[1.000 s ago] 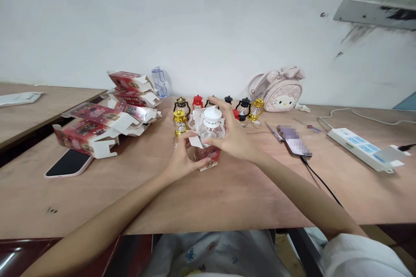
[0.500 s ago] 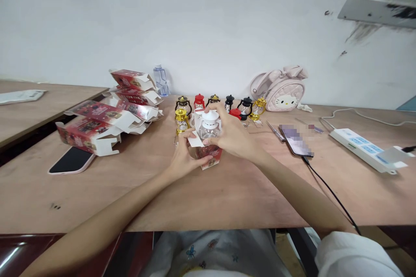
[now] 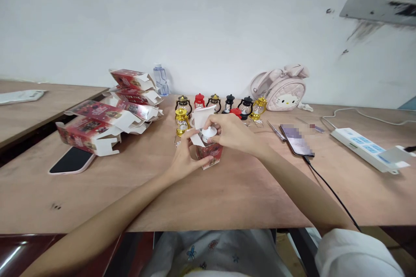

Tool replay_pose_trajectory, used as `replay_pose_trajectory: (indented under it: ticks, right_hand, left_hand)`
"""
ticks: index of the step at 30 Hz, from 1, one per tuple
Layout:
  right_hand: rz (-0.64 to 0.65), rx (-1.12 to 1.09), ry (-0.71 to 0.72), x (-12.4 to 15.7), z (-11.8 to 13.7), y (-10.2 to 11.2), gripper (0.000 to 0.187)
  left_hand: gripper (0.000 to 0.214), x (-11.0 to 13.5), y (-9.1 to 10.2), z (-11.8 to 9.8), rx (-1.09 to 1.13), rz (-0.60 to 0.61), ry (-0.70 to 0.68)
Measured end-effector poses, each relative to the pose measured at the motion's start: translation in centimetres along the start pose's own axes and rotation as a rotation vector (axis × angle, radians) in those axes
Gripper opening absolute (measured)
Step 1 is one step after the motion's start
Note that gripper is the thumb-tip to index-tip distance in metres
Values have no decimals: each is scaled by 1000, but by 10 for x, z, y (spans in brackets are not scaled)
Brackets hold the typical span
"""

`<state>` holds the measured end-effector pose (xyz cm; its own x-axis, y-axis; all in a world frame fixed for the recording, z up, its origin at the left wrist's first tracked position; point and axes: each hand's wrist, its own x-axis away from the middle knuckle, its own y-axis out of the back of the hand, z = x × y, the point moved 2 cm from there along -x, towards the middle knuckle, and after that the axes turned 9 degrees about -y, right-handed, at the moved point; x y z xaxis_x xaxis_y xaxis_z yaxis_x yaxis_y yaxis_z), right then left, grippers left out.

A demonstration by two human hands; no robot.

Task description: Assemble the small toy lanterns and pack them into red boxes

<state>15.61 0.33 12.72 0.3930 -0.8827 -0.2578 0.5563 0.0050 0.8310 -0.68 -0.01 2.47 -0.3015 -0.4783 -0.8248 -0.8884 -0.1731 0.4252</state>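
Note:
A small red printed box stands on the table in front of me, its white flaps raised. My left hand is closed around the box's left side, thumb across the front and fingers by a flap. Inside the opening sits a white mini lantern; only its domed top shows, and the body is hidden in the box. My right hand pinches that top from the right. Just behind the box stand several more mini lanterns, among them a gold lantern, a red lantern and a black lantern.
Several red boxes with open flaps are piled at the left, beside a pink-edged phone. A bottle and a pink bag stand by the wall. To the right lie a screwdriver, a cabled phone and a power strip.
My right hand has moved down with the white lantern, whose clear body has gone into the box. A back flap now shows upright. My left hand keeps its hold.

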Motion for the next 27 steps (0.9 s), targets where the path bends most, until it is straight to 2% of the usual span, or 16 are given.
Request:
replay_pose_trajectory:
  ticks: [6, 9, 13, 15, 18, 20, 22, 23, 25, 27]
  right_hand:
    - [64, 214, 88, -7, 12, 9, 18]
    - [94, 190, 111, -7, 11, 8, 16]
    - [144, 150, 114, -1, 10, 8, 18]
    - [62, 86, 149, 5, 9, 11, 19]
    - [-190, -137, 150, 13, -3, 18, 17]
    - [-335, -349, 91, 14, -20, 20, 15]
    - [-384, -563, 6, 11, -40, 16, 24]
    - [-349, -660, -39, 8, -50, 12, 34]
    - [-180, -824, -122, 1, -63, -1, 48]
    - [-1, -935, -180, -6, -67, -15, 53]
  left_hand:
    - [104, -1, -4, -3, 168, -9, -14]
    - [102, 0, -5, -1, 154, 12, -19]
    - [90, -2, -1, -2, 71, 117, 7]
    - [84, -4, 2, -5, 11, 163, 12]
    - [71, -7, 4, -9, -51, 191, -12]
    - [62, -9, 5, -11, -67, 192, -38]
    - [55, -10, 5, -11, -69, 191, -48]
    - [52, -10, 5, -11, -65, 193, -47]
    - [49, -11, 6, -10, -54, 204, -35]
    - [48, -11, 6, -10, -41, 216, -29]
